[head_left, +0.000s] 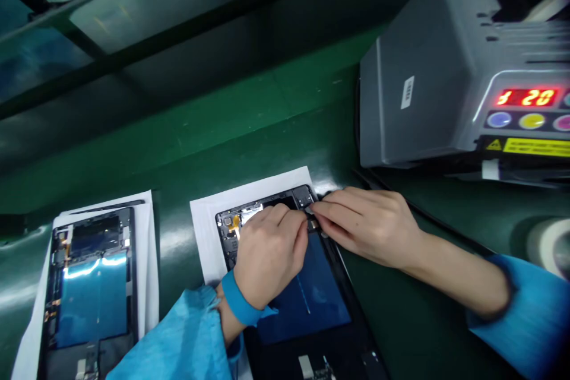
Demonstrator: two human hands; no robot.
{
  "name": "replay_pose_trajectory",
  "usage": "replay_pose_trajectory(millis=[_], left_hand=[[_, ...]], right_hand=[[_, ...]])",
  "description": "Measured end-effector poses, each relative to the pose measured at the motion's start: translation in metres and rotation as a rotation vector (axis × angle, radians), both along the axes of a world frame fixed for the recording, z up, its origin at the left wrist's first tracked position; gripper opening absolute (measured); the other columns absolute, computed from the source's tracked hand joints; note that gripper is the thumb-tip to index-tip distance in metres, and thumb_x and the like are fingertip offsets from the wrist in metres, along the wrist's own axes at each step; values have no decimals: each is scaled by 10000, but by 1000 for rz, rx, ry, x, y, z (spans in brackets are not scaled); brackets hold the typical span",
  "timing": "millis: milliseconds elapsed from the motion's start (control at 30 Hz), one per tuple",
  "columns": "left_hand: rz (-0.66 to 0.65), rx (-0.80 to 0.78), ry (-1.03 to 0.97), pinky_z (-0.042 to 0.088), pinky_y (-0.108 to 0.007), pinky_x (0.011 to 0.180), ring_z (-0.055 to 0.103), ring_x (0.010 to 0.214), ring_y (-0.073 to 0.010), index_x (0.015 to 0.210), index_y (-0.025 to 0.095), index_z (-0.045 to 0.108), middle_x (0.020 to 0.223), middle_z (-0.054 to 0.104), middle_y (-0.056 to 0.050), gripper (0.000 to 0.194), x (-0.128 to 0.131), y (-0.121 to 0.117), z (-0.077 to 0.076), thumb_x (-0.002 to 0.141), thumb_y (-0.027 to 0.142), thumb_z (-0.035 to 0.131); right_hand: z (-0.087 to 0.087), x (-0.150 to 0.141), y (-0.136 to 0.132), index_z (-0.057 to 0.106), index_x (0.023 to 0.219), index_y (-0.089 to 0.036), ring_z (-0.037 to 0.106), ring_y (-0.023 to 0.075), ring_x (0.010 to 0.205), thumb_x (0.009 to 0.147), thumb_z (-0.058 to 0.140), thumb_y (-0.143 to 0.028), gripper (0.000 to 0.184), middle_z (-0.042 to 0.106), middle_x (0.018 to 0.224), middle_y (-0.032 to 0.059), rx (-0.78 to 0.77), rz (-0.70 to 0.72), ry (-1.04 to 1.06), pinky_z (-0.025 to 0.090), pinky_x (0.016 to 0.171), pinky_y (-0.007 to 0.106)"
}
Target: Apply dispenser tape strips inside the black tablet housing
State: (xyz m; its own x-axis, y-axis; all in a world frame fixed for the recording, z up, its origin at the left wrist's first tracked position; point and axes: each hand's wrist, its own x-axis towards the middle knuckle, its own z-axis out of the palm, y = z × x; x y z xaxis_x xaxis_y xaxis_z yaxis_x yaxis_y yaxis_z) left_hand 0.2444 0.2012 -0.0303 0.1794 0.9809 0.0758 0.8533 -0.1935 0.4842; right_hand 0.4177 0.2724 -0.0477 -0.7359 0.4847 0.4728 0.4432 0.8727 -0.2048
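An opened tablet (307, 291) lies face down on white paper (209, 249), its inner parts and blue-covered battery showing. My left hand (271, 249), with a blue band on the wrist, reaches over the tablet's upper part. Its fingers are closed near the top right edge, and whatever they pinch is hidden. From the right, my right hand (369, 222) meets it at the same edge. Thumb and fingertips press together there over a small piece too small to name. The fingertips of both hands almost touch.
At left, a second opened tablet (93, 297) rests on paper sheets. A grey tape dispenser (418, 77) with a red digital display stands at the upper right. Below it sit a dark cable (436, 219) and a white tape roll (545, 246). A shelf (178, 12) spans the back.
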Motion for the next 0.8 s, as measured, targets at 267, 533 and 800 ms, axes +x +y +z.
replay_pose_trajectory(millis=[267,533,800], left_hand=[[-15,20,65,462,-320,669,558,715,-178,807,181,576,776,582,-23,169,0,-4,0,917,200,450],[-15,39,100,494,-320,670,586,734,-178,781,167,559,764,581,-24,149,-1,-10,-3,894,222,480],[1,113,95,495,-315,605,608,687,-174,779,155,571,747,594,-24,138,0,-16,-9,858,257,521]], right_hand=[[0,-1,-4,643,874,-156,619,134,709,909,515,-156,133,662,818,36,-113,51,-6,441,624,262],[-1,-3,-9,634,874,-163,635,135,703,887,540,-133,100,672,826,23,-115,101,45,477,644,265],[-11,-1,-10,607,913,-187,634,143,692,921,506,-222,107,661,842,15,-44,173,54,466,634,287]])
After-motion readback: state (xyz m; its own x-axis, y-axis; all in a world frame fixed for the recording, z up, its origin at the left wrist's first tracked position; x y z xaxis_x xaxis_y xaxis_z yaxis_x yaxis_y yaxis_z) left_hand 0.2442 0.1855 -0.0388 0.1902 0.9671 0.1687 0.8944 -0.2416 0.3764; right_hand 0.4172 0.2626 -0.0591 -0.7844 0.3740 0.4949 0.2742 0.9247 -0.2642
